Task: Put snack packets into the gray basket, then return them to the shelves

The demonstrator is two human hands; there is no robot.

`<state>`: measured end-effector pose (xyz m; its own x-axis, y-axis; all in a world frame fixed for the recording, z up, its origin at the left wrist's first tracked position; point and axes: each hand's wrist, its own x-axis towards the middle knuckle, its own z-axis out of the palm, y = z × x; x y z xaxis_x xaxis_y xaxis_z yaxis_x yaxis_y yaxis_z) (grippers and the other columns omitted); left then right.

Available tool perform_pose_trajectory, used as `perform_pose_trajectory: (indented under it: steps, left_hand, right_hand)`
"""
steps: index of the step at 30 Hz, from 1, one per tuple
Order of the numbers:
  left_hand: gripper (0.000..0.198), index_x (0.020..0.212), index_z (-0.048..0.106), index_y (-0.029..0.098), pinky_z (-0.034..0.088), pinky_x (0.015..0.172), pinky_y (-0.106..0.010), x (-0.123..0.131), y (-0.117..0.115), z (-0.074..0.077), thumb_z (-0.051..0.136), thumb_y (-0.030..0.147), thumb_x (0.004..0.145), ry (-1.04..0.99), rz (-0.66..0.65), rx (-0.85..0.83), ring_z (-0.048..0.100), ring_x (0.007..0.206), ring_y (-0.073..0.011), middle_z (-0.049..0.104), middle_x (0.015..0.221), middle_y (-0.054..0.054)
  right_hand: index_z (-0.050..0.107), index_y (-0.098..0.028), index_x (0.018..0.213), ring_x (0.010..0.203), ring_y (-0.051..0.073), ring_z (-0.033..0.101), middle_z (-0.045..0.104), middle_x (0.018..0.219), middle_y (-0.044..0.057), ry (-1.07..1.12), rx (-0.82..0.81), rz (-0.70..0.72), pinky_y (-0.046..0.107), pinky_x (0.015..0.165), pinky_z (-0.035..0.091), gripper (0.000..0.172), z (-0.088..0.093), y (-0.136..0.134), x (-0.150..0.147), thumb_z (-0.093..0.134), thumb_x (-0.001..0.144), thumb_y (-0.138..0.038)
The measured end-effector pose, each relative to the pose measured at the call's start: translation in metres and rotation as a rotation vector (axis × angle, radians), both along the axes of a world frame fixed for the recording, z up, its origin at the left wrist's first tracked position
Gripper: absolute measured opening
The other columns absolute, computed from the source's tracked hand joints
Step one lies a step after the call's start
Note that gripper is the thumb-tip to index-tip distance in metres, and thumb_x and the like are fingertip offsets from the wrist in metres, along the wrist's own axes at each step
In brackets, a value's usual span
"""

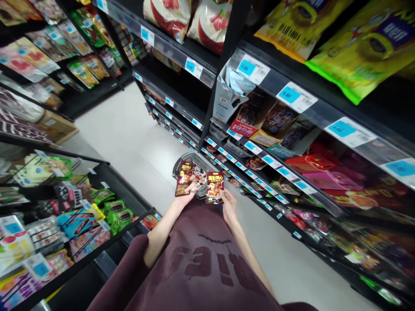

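In my left hand (188,192) is a dark red snack packet (183,177), gripped by its side between thumb and fingers. A second snack packet (214,186), dark red with yellow lettering, is pinched at its right edge by my right hand (228,201). The two packets are held up side by side, a small gap between them. Below and behind them a grey plastic basket (177,162) shows in part, with several small packets inside. My hands and the packets cover much of it.
Tall black shelves (181,93) with blue-and-white price tags line the right side, holding yellow snack bags (372,47) and boxes. A lower rack (106,190) of hanging packets stands at left. Pale floor (119,125) runs between them, with a cardboard box (61,127) at the far left.
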<state>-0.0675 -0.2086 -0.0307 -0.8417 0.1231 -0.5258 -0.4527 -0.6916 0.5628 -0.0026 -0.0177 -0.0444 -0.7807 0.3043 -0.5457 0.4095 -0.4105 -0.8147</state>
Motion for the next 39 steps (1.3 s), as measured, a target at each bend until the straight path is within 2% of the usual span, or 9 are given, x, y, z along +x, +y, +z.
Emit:
perform_pose_trajectory:
  steps: [5,10,17,20,23,25,29,33,39]
  left_hand:
    - [0.022,0.076,0.039,0.019,0.019,0.048,-0.029,0.009,-0.006,0.001,0.044,0.020,0.097,-0.039,0.033,0.100,-0.002,0.044,-0.0025,0.044,0.076,0.005]
    - [0.019,0.078,0.042,0.019,0.020,0.052,-0.030,0.012,-0.005,-0.004,0.047,0.021,0.096,-0.055,0.031,0.217,0.002,0.042,-0.0021,0.045,0.078,0.005]
    - [0.021,0.075,0.039,0.018,0.020,0.048,-0.026,0.013,-0.005,0.006,0.043,0.013,0.095,-0.071,-0.012,0.297,0.003,0.042,-0.0020,0.041,0.074,0.005]
    - [0.021,0.074,0.039,0.018,0.022,0.048,-0.024,0.015,-0.005,0.006,0.041,0.011,0.094,-0.069,-0.040,0.361,0.007,0.041,-0.0010,0.040,0.074,0.005]
    - [0.023,0.074,0.039,0.017,0.022,0.047,-0.023,0.016,-0.003,0.007,0.039,0.009,0.094,-0.071,-0.047,0.410,0.009,0.040,-0.0006,0.039,0.073,0.005]
    - [0.024,0.073,0.038,0.017,0.023,0.047,-0.023,0.016,-0.003,0.009,0.038,0.008,0.095,-0.089,-0.054,0.414,0.010,0.040,-0.0008,0.038,0.071,0.005]
    - [0.025,0.073,0.041,0.017,0.022,0.047,-0.023,0.015,-0.003,0.011,0.036,0.008,0.096,-0.116,-0.064,0.390,0.009,0.039,-0.0013,0.037,0.069,0.005]
    - [0.026,0.084,0.054,0.019,0.023,0.046,-0.023,0.015,-0.004,0.006,0.034,0.010,0.098,-0.085,-0.083,0.435,0.009,0.037,-0.0014,0.038,0.067,0.006]
    - [0.033,0.097,0.062,0.018,0.023,0.043,-0.021,0.013,-0.003,0.008,0.029,0.015,0.101,-0.071,-0.168,0.416,0.010,0.036,-0.0022,0.034,0.064,0.006]
  right_hand:
    - [0.074,-0.017,0.106,0.098,0.025,0.068,0.074,0.110,0.010,0.015,-0.008,0.025,0.037,0.088,0.051,0.045,0.000,-0.003,0.002,0.083,0.070,-0.043]
    - [0.074,-0.017,0.107,0.101,0.025,0.067,0.074,0.113,0.010,0.038,-0.010,0.040,0.039,0.091,0.050,0.044,-0.002,-0.003,0.005,0.082,0.072,-0.041]
    - [0.074,-0.020,0.106,0.101,0.022,0.066,0.074,0.112,0.007,0.036,-0.068,-0.009,0.035,0.092,0.049,0.042,-0.001,-0.006,0.007,0.084,0.070,-0.037]
    - [0.073,-0.021,0.104,0.082,0.015,0.063,0.072,0.102,0.003,0.017,-0.241,-0.023,0.028,0.076,0.050,0.034,0.005,-0.004,0.007,0.081,0.071,-0.029]
    - [0.071,-0.023,0.098,0.055,0.009,0.044,0.064,0.082,-0.001,0.017,-0.438,0.007,0.023,0.053,0.041,0.021,0.012,0.001,0.008,0.070,0.077,-0.024]
    - [0.068,-0.023,0.097,0.049,0.008,0.031,0.055,0.076,-0.002,0.048,-0.536,0.006,0.023,0.046,0.035,0.015,0.016,0.005,0.010,0.062,0.083,-0.023]
    - [0.065,-0.023,0.102,0.044,0.008,0.020,0.041,0.069,-0.006,0.071,-0.724,-0.030,0.021,0.041,0.030,0.017,0.019,0.009,0.012,0.051,0.093,-0.020]
    - [0.064,-0.022,0.109,0.043,0.008,0.017,0.038,0.066,-0.007,0.089,-0.833,-0.072,0.020,0.040,0.029,0.020,0.018,0.011,0.015,0.051,0.095,-0.017]
    - [0.063,-0.023,0.103,0.045,0.009,0.015,0.035,0.067,-0.007,0.092,-0.761,-0.045,0.021,0.041,0.028,0.014,0.026,0.009,0.018,0.055,0.091,-0.020]
